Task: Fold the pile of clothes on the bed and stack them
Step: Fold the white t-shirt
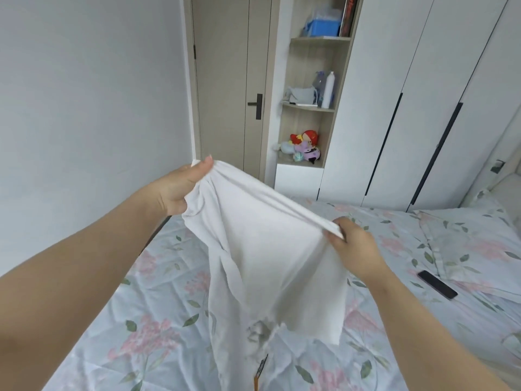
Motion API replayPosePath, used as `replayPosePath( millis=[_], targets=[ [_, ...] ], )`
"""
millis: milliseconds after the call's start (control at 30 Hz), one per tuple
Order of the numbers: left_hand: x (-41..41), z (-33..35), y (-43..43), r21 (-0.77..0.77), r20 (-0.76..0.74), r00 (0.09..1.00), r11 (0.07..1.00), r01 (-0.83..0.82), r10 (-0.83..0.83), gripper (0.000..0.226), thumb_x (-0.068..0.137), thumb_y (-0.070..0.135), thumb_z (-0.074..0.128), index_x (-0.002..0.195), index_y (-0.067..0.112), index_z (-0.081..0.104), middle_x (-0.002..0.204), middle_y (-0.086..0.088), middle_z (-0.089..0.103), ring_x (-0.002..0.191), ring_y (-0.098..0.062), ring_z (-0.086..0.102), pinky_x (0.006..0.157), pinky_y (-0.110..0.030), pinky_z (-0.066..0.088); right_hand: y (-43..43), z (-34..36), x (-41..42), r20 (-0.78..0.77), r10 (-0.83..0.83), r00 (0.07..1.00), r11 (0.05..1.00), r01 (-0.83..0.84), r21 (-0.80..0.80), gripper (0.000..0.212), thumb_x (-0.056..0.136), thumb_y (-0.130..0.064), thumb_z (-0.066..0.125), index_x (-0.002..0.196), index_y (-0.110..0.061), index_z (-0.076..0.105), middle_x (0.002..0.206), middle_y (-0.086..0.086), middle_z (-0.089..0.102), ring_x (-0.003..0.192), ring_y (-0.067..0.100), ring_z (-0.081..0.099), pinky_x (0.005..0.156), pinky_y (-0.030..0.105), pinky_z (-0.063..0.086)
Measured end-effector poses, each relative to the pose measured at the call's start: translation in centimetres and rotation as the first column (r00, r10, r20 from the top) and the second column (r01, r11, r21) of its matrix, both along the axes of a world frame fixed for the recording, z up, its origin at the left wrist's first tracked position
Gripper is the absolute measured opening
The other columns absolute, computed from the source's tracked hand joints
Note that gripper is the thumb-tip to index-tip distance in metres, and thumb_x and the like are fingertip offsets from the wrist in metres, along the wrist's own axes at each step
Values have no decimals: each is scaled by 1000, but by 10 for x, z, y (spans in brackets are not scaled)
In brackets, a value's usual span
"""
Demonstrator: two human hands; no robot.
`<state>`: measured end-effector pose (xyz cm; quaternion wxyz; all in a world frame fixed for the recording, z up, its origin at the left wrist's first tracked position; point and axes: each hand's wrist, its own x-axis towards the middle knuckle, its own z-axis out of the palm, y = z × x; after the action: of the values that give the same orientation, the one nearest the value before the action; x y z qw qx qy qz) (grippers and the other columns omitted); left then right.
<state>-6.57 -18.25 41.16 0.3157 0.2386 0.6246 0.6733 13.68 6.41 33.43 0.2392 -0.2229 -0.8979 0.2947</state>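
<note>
Over the bed (141,320): a white garment (267,258) hangs in the middle of the view. Its top edge is stretched taut between both hands and slopes down from 10 o'clock to 3 o'clock.
Left hand (180,187): at 10 o'clock of the garment, gripping the higher end of that edge. The thumb lies pressed on top of the cloth; the other fingers are hidden behind it.
Right hand (355,244): at 3 o'clock of the garment, fingers curled round the lower end of the edge and pinching it. A short bit of hem sticks out past the fingertips.
Garment body: falls in loose folds from the edge toward 6 o'clock, with a grey print low down. Whether it touches the sheet cannot be told.
Sheet: pale blue with pink flowers and green leaves, creased.
Phone (437,284): dark, flat on the sheet at 4 o'clock of the right hand, apart from it, just beside the pillow (465,235).
Shelf (310,108): at 12 o'clock, holding soft toys (306,146), a white bottle (328,90) and a blue box (324,26).
Door (225,80): closed, at 11 o'clock.
Wardrobe (423,80): white, at 1 o'clock.
</note>
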Motion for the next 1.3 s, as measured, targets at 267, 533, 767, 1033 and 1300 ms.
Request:
replayPosePath(
  millis=[267,533,767,1033,1300],
  targets=[
    [7,42,6,326,14,975,921,-214,222,44,91,47,50,113,9,59,100,-6,71,91,-19,70,69,-32,58,-17,88,-3,-648,22,762,995,-81,-61,24,89,-17,57,76,-36,52,67,-30,57,62,-14,49,56,3,36],
    [19,-34,3,-264,-501,851,908,-327,160,20,87,41,63,82,22,60,55,10,47,37,-5,38,32,-11,26,-3,14,0,-319,-56,946,982,-7,-191,20,85,-28,68,70,-17,60,63,-6,57,58,7,48,52,14,36],
    [35,-88,10,-367,-486,868,876,-311,105,16,87,42,62,80,27,63,84,18,57,77,3,52,59,-20,36,-5,-32,19,11,-88,996,949,87,-302,29,86,-38,65,76,-11,61,66,-1,57,63,16,51,58,26,38],
    [39,-118,-1,-659,49,949,704,264,-310,37,73,62,67,103,39,65,130,11,54,122,-14,49,110,-40,34,-10,-51,48,326,349,879,809,-106,-578,38,80,-46,70,86,-9,68,74,-5,62,68,9,59,69,23,43],
    [45,-153,13,-946,-29,575,209,249,-818,58,57,57,77,111,46,57,108,26,54,103,-4,51,91,-26,41,-5,-76,30,755,432,493,902,-250,-352,21,73,-30,76,81,-18,61,72,-10,56,61,2,52,53,15,38]
  ],
)
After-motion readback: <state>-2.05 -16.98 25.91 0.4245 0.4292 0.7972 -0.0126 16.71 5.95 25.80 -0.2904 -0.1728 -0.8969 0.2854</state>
